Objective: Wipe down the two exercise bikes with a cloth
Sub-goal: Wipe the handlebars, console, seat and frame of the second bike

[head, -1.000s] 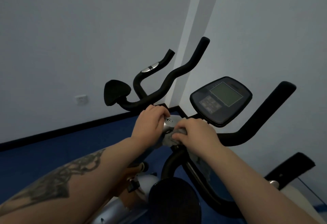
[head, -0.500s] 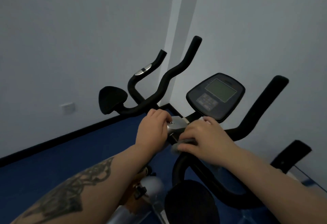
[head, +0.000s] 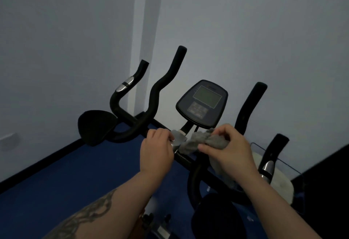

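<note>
- Pale grey walls meet in a corner behind the machines, above a deep blue floor edged with a dark skirting strip.
- The near exercise bike, a black tubular frame with upswept black foam handlebars, fills the centre and right of the head view; its curved black stem drops away between the two forearms.
- A second exercise bike, also black, stands just beyond it to the left, showing bent black handlebars with a silver pulse-sensor band and a broad black padded saddle.
- A dark oval console with a dim grey-green screen sits tilted on a short post above the near bike's bar junction.
- The left hand (its forearm tattooed) curls its fingers around the silver clamp at the bar junction, gripping it.
- The right hand pinches a crumpled grey cloth, thumb beneath and fingers curled over it.
- That cloth lies bunched against the near bike's bar, just right of the clamp and below the console, with part of it hanging down under the right wrist.
</note>
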Demonstrator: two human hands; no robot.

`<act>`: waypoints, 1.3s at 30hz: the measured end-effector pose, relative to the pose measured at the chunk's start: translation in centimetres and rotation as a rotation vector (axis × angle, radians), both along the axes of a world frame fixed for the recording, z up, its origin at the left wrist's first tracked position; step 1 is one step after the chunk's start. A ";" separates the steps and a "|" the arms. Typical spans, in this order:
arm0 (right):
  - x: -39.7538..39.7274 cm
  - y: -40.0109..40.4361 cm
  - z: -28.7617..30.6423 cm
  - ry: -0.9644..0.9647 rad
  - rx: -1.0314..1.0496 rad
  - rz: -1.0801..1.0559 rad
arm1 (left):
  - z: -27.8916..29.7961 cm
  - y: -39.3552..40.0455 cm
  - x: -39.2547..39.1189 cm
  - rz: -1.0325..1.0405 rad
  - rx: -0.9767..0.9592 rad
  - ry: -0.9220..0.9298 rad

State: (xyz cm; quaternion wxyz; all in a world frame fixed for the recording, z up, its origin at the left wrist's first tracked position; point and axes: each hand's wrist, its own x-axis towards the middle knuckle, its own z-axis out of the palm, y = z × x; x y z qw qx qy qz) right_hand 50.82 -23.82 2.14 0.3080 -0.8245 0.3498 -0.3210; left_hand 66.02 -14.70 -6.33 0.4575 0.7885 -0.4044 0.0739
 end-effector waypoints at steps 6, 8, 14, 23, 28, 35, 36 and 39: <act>0.9 2.8 -2.0 0.111 0.119 -0.140 | 0.1 0.3 0.0 0.000 -0.038 0.033; 1.3 2.9 -1.9 0.094 0.008 -0.260 | 0.1 0.3 0.0 -0.004 -0.042 0.020; 3.7 3.2 -3.2 0.342 -0.372 -0.308 | -0.1 0.2 0.1 -0.002 -0.023 0.040; 0.1 2.3 -3.3 0.645 -0.469 0.259 | 0.0 0.2 0.1 -0.011 -0.006 0.046; 1.5 1.6 -3.4 1.001 -0.541 0.328 | 0.0 0.2 0.0 -0.002 -0.013 0.018; 5.2 0.6 -3.1 1.196 -0.618 0.345 | 0.0 0.1 -0.1 0.029 -0.039 0.008; 4.6 0.6 -3.2 1.151 -0.587 0.330 | -0.1 0.0 -0.1 0.031 -0.050 0.011; 4.0 0.8 -4.3 1.093 -0.643 0.301 | -0.2 0.1 -0.2 0.046 -0.077 0.012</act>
